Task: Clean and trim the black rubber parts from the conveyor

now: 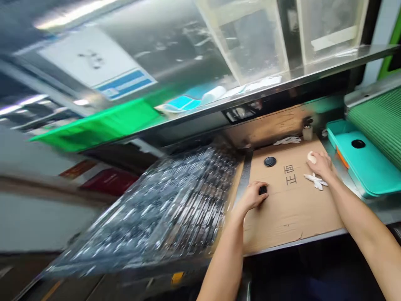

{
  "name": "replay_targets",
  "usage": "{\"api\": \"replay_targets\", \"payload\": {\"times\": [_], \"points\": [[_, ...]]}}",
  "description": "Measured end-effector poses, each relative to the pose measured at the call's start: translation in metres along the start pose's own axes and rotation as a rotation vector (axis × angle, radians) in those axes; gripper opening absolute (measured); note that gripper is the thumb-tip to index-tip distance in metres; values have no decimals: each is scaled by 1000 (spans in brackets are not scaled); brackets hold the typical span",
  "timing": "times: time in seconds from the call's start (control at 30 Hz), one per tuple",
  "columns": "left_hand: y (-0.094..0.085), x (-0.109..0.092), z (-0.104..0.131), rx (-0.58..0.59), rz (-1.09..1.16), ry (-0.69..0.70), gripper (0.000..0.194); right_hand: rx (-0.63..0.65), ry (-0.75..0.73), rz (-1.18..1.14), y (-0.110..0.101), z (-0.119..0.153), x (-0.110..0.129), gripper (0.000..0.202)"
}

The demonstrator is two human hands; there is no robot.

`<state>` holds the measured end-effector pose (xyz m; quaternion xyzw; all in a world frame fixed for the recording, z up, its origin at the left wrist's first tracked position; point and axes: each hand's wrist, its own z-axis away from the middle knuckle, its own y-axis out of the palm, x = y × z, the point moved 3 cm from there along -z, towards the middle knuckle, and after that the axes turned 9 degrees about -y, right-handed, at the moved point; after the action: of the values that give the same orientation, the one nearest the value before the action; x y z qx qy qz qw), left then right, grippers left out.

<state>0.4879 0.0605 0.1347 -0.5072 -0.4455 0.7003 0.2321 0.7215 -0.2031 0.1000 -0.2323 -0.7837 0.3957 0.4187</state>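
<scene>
My left hand is closed on a small black part above the left side of a cardboard sheet. Over the sheet's right side, my right hand has its fingers around a white rounded object, whose exact kind I cannot make out. Just below that hand lies a white, finger-shaped piece, perhaps a glove. A round black cap-like disc rests on the cardboard between the hands, farther back. Dark handwritten characters mark the sheet beside it.
Clear plastic trays are stacked on the left. A teal bin with a black disc on its lid stands right, near a green ribbed conveyor. White gloves and a small container sit at the back, under a metal shelf.
</scene>
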Motion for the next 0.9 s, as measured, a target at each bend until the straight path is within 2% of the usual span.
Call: {"api": "replay_targets", "payload": {"times": [0.07, 0.13, 0.2, 0.23, 0.27, 0.3, 0.33, 0.4, 0.43, 0.47, 0.53, 0.6, 0.67, 0.77, 0.83, 0.9], "points": [[3, -11, 28, 20, -18, 18, 42, 43, -18, -42, -23, 21, 15, 49], [16, -21, 69, 84, 59, 73, 48, -59, -192, -121, -55, 62, 31, 41], [47, -27, 115, 280, 178, 124, 53, -223, -425, -204, -87, 125, 42, 25], [71, -29, 140, 448, 232, 160, 56, -300, -510, -234, -101, 163, 44, 21], [99, -32, 164, 612, 288, 186, 58, -394, -528, -261, -113, 203, 39, 20], [129, -35, 185, 737, 334, 183, 59, -515, -445, -270, -124, 242, 27, 21], [161, -37, 202, 781, 372, 136, 59, -635, -288, -250, -132, 279, 7, 22], [223, -38, 222, 732, 365, -34, 60, -830, 131, -145, -140, 341, -48, 18], [251, -37, 228, 708, 341, -97, 62, -874, 313, -91, -139, 361, -78, 22], [274, -35, 232, 694, 318, -128, 62, -855, 450, -70, -135, 373, -108, 35], [309, -28, 236, 693, 288, -100, 60, -705, 572, -154, -118, 372, -158, 62], [326, -21, 238, 705, 287, -20, 57, -541, 554, -344, -101, 353, -191, 66], [330, -17, 239, 714, 305, 19, 57, -513, 545, -483, -92, 334, -207, 59], [329, -17, 239, 731, 358, -32, 58, -619, 599, -471, -98, 326, -203, 50], [330, -18, 239, 703, 405, -95, 58, -797, 551, -459, -113, 337, -177, 54], [330, -16, 238, 618, 463, -175, 59, -879, 429, -507, -136, 358, -139, 61]]}}
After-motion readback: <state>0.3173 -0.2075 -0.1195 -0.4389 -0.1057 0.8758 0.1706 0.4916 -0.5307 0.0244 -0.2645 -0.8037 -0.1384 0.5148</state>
